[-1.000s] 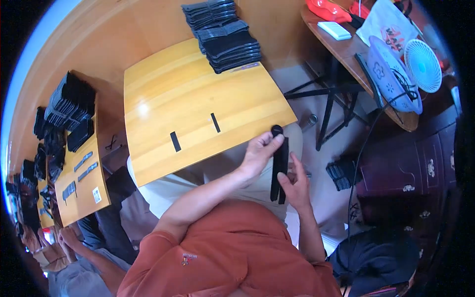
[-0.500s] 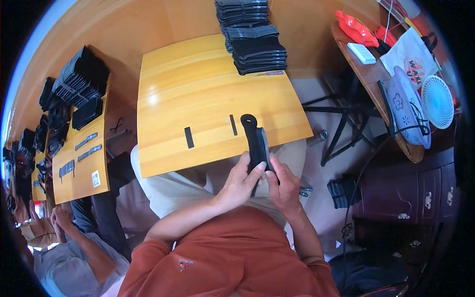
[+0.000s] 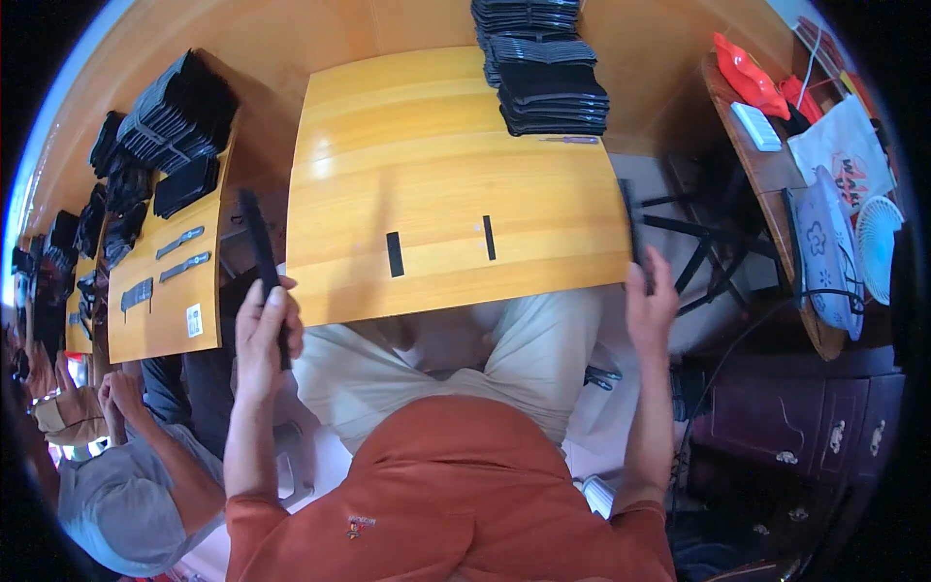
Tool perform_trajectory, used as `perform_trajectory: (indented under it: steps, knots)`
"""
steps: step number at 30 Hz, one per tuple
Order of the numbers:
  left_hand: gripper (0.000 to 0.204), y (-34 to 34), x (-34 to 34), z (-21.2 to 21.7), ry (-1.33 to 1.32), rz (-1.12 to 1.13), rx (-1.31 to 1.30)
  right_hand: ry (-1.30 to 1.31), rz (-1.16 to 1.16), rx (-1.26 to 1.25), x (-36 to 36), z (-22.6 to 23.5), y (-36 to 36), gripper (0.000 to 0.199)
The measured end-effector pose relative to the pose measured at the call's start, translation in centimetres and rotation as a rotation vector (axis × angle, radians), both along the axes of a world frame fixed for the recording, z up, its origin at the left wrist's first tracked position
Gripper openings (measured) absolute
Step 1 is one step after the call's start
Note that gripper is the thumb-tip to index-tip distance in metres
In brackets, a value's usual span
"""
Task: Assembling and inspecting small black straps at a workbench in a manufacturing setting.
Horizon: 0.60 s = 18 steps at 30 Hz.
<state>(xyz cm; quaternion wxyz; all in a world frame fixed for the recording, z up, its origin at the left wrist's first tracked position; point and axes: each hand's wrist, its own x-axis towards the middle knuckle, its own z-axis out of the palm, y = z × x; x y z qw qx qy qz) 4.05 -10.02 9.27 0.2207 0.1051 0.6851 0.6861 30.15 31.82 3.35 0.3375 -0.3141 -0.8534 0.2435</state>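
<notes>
My left hand [image 3: 267,325], at the left corner of the wooden table's near edge, is closed around a narrow black fabric strip [image 3: 258,233] that sticks up past the fingers. Off the table's right side, my right hand [image 3: 652,299] grips another black strip [image 3: 631,209], blurred by motion. The two hands are wide apart, with the tabletop [image 3: 436,175] between them. Flat on it lie two short black patches, a wider left one [image 3: 396,254] and a thinner right one [image 3: 490,239].
Stacked black fabric pieces [image 3: 553,97] stand at the table's far right, beside a purple-handled tool [image 3: 572,140]. On the left, a second table [image 3: 145,330] bears dark stacks and grey straps, with a seated person [image 3: 136,495] near it. A side table [image 3: 742,145] at right holds a small fan [image 3: 881,247].
My hands were together on one folded black bundle. They have parted, left hand to the left and right hand to the right, each with a black strip. The view has shifted slightly.
</notes>
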Motion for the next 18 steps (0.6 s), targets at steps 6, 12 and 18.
perform_trajectory:
  steps: [6,12,18]
  knots:
    - [0.035,1.8,2.4,-3.4,0.01,-0.117,-0.035,-0.15,0.113,-0.133,-8.2,-0.2,-2.5,0.045]
    - [0.039,1.9,3.4,-5.9,0.015,-0.162,-0.088,-0.177,0.087,-0.02,-8.4,-1.8,-2.1,0.041]
    - [0.037,1.9,2.9,-7.1,-0.035,-0.115,-0.071,-0.228,0.007,0.047,-4.8,-2.8,-2.2,0.036]
